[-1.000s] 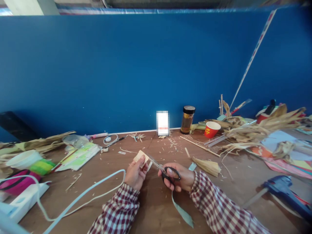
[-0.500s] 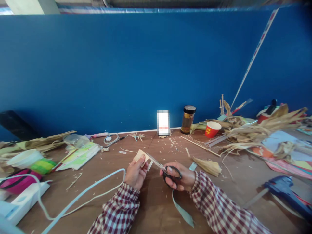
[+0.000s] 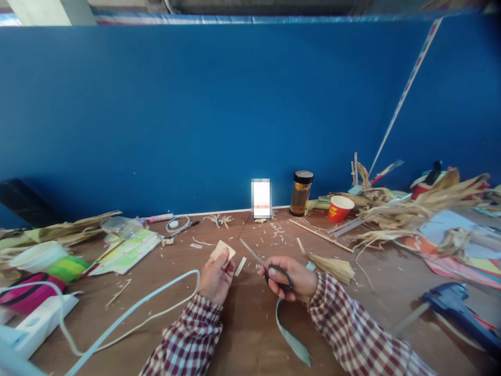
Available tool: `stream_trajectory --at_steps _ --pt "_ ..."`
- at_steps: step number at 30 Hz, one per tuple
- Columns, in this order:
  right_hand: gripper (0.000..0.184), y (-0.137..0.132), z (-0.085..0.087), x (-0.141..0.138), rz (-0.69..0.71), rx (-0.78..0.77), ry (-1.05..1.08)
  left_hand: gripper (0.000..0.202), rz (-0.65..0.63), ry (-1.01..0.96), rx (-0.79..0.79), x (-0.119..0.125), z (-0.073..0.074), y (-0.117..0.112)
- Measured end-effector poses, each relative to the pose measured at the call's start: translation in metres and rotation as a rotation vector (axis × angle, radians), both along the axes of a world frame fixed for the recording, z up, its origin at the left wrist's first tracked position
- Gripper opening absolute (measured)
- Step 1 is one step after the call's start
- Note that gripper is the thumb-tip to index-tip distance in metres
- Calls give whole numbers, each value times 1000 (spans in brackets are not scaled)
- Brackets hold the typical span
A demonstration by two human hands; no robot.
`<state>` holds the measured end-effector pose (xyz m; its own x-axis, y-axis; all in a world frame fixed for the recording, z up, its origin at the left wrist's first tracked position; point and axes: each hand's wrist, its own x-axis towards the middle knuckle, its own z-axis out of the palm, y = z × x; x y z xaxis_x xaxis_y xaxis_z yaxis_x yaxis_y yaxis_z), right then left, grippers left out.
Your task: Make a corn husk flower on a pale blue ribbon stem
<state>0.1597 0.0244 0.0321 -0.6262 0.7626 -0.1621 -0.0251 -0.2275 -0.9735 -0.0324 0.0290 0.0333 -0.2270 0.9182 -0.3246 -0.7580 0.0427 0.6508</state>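
Between thumb and fingers, my left hand [image 3: 216, 279] pinches a small pale tan piece [image 3: 223, 253], flat like corn husk or card. My right hand [image 3: 293, 278] grips black-handled scissors [image 3: 256, 255], their blades together and pointing up and left, apart from the tan piece. A short pale strip [image 3: 240, 267] lies on the table just right of my left hand. Below my right hand curls a light blue-green strip [image 3: 291, 338]. A dried corn husk piece [image 3: 332, 267] rests to the right of that hand.
A blue glue gun [image 3: 456, 308] lies at right, near a heap of dried husks [image 3: 422, 201]. At the back stand a dark-lidded jar [image 3: 301, 193] and a red paper cup [image 3: 341, 209]. White cables [image 3: 144, 303] and a power strip [image 3: 47, 324] occupy the left.
The scissors have moved right, away from the tan piece, and their blades have closed. My left hand has shifted slightly left with the piece.
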Motion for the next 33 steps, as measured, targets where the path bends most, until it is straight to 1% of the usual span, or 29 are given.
stream_trajectory --at_steps 2,4,5,6,8,10,12,14,17,19,20,22,24,26,28,30,33 --pt "39 6 -6 4 -160 174 -263 13 19 17 -26 -1 -1 0" --pt "34 11 -12 9 -363 422 -544 11 23 42 -51 -1 -2 0" --pt "29 12 -14 10 -438 536 -657 10 21 53 -61 -1 -2 0" --pt "25 13 -16 11 -483 629 -744 9 17 62 -70 -1 -2 0" --pt "25 13 -15 13 -480 749 -853 9 -4 73 -73 1 -3 -1" --pt "31 12 -12 13 -451 835 -943 8 -35 76 -64 2 -3 -2" --pt "33 10 -7 14 -433 923 -1039 7 -62 77 -61 3 -3 -3" --pt "31 9 -3 17 -382 939 -1109 6 -79 86 -62 5 -3 -4" --pt "30 12 -1 25 -202 841 -1078 4 -96 115 -71 6 -4 -5" --pt "40 14 -2 29 -121 755 -957 5 -110 145 -78 6 -5 -5" --pt "46 14 -3 29 -113 718 -879 6 -120 171 -77 7 -6 -6" --pt "52 12 -4 26 -179 660 -740 11 -137 249 -59 10 -9 -7" --pt "42 8 -3 16 -294 680 -654 17 -158 351 -18 13 -13 -9" --pt "34 1 -3 2 -364 761 -592 21 -205 468 59 18 -20 -11" --pt "34 -6 -4 -11 -362 802 -541 22 -286 606 172 22 -26 -14" --pt "33 -10 -6 -20 -385 817 -541 21 -339 716 260 24 -31 -15" --pt "28 -9 -11 -23 -411 781 -495 21 -355 801 296 24 -32 -16"
